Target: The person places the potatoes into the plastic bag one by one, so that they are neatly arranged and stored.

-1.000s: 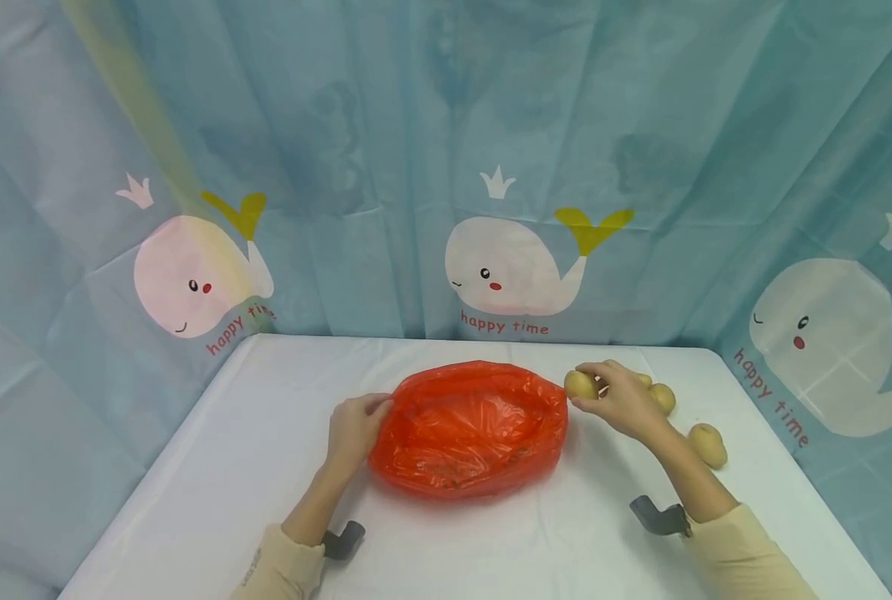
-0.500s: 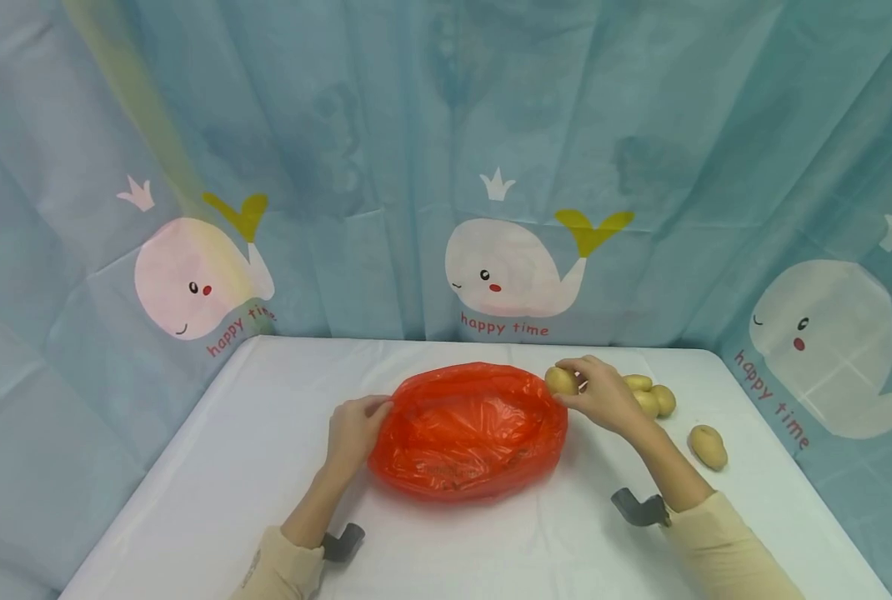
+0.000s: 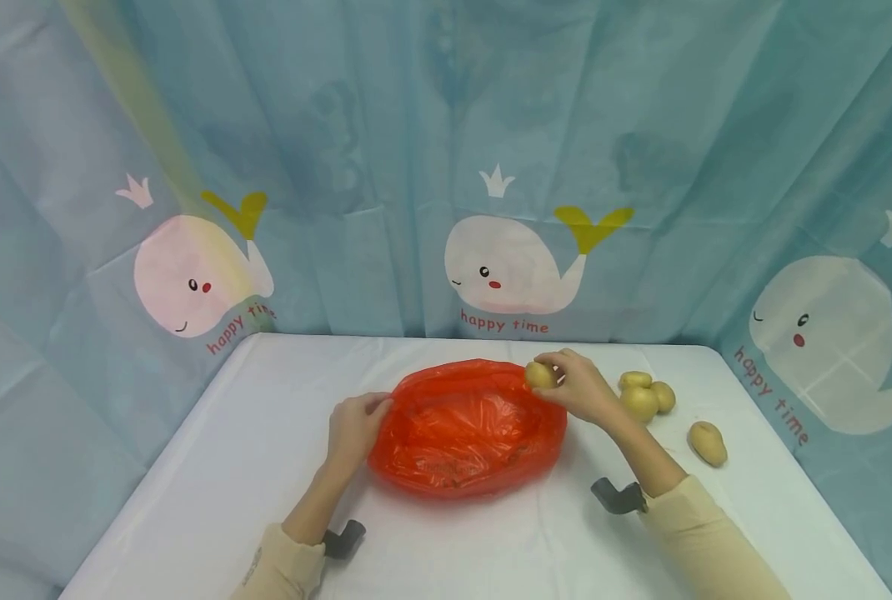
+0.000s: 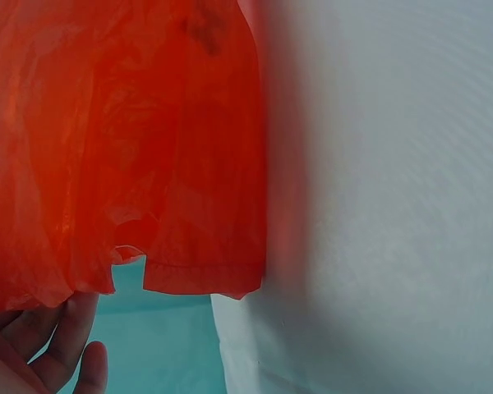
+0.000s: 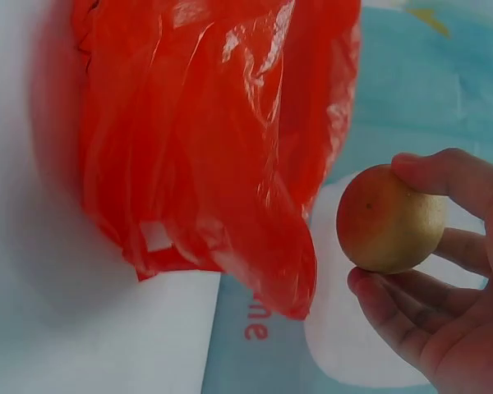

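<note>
Pinching a potato (image 3: 539, 376) with the right hand (image 3: 578, 387) above the right end of the red bag (image 3: 463, 457), holding its left side with the left hand (image 3: 353, 428).

- Right hand (image 3: 581, 387) moved leftward, carrying the pinched potato (image 3: 539, 376) from just beside the red bag (image 3: 453, 479) to where it overlapped the far right rim in head view.
- Right sleeve (image 3: 704, 529) shifted left likewise.
- Three clustered potatoes (image 3: 639, 405), partly screened earlier, came into view.
</note>
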The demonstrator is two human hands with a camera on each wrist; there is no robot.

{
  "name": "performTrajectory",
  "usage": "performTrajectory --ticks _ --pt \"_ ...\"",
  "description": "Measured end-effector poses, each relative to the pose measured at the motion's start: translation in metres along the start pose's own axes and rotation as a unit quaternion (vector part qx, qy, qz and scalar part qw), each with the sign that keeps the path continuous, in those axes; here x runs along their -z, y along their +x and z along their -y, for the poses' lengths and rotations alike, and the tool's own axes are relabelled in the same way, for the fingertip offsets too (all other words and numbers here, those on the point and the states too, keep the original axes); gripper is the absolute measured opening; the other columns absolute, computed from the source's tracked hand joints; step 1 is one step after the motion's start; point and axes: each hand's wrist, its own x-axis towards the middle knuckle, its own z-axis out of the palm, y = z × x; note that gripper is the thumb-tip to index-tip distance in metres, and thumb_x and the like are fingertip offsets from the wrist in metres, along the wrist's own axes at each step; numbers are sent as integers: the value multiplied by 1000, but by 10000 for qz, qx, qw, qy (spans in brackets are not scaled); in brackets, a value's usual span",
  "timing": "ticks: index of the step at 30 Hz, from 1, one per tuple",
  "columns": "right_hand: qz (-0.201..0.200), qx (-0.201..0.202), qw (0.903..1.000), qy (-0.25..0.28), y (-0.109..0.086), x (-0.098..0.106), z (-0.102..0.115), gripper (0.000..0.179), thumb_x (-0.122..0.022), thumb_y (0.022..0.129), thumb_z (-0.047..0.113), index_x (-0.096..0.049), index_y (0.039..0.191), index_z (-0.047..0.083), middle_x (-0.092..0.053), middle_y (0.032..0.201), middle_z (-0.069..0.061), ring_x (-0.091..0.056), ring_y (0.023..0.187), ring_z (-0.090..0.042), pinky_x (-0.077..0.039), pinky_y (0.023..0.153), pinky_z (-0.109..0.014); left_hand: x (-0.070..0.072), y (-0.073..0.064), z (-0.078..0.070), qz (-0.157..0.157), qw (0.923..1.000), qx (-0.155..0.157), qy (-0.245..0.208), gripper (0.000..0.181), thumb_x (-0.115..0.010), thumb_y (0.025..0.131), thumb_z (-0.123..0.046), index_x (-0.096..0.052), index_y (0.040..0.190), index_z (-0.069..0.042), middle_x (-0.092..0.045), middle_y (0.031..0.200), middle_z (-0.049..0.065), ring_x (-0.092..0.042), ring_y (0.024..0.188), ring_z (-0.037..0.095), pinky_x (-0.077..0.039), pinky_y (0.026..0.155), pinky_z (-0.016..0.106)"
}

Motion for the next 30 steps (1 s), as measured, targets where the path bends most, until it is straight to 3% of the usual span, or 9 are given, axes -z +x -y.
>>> performTrajectory --ticks 17,30 --pt "342 -79 9993 146 21 -26 19 42 -76 82 18 -65 121 9 -64 114 -11 -58 97 -25 -59 84 -38 -1 0 -1 -46 10000 -58 -22 28 -64 95 -23 -72 115 -5 -73 111 13 -67 108 32 -54 95 47" --pt "650 151 9976 179 32 -49 40 42 -77 81 14 -65 121 8 -63 111 -9 -56 97 -22 -57 85 -36 -1 -1 -1 -36 9999 -108 13 27 -64 95 -21 -72 114 -4 -73 111 14 -67 109 33 -54 95 48"
